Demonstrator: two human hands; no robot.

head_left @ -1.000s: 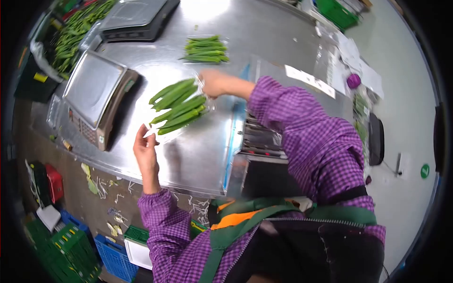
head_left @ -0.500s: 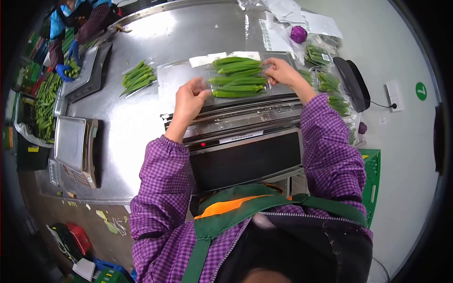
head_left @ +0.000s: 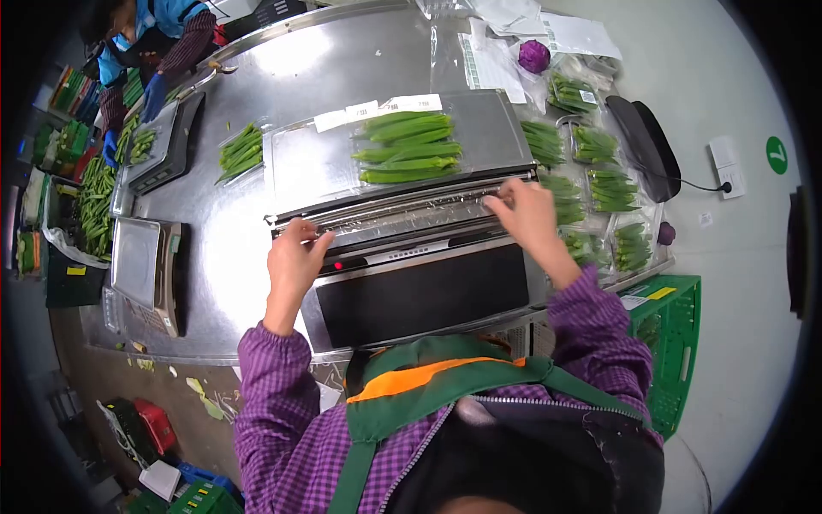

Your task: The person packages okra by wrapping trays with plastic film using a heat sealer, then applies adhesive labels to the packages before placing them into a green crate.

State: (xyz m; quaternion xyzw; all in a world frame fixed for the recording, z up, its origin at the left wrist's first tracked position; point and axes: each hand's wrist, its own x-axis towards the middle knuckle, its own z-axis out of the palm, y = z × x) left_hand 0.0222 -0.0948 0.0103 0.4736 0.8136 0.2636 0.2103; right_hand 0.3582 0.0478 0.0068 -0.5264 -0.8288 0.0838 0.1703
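Left hand (head_left: 294, 259), right hand (head_left: 528, 218) shift from okra (head_left: 409, 155) toward six o'clock, to clear film (head_left: 411, 219); fingers curled, grasp unclear. Okra at twelve o'clock on metal plate (head_left: 304, 171): likely light, bruisable; cradle ends.

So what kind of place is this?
Probably a vegetable-packing room: there are clear plastic packs of long green pods, a silver-topped weighing scale on a shiny grey metal table, and a green plastic crate.

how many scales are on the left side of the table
2: the near scale, with nothing on its pan, and the far scale, beside the blue gloves. Any others would be hidden.
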